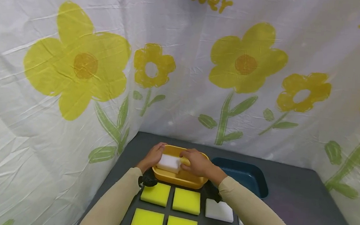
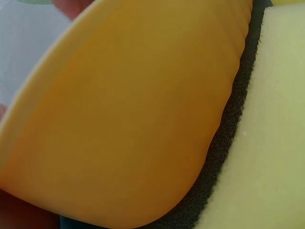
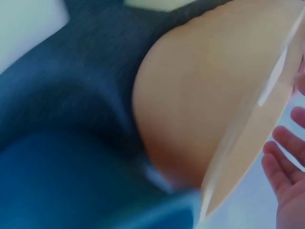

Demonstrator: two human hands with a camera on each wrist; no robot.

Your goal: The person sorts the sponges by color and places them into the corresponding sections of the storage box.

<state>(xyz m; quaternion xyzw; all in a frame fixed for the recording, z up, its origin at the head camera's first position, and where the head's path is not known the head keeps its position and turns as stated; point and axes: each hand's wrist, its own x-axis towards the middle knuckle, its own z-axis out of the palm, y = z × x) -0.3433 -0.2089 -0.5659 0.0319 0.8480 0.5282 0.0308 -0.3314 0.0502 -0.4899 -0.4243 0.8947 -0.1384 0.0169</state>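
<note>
A yellow plastic basin (image 1: 178,178) stands near the back of the dark table, with a white sponge block (image 1: 168,163) inside its left part. My left hand (image 1: 154,156) holds the basin's left end at the rim. In the left wrist view the basin's wall (image 2: 133,114) hides most of that hand. Over the basin's inside, my right hand (image 1: 196,162) has its fingers spread beside the sponge's right end. The right wrist view shows those fingers (image 3: 286,145) relaxed past the basin's rim.
A dark blue basin (image 1: 258,180) stands to the right, partly behind my right forearm. Several yellow sponges (image 1: 186,200) lie in rows in front of the yellow basin. Another white sponge (image 1: 218,210) lies right of them. A flower-printed curtain (image 1: 180,102) hangs behind the table.
</note>
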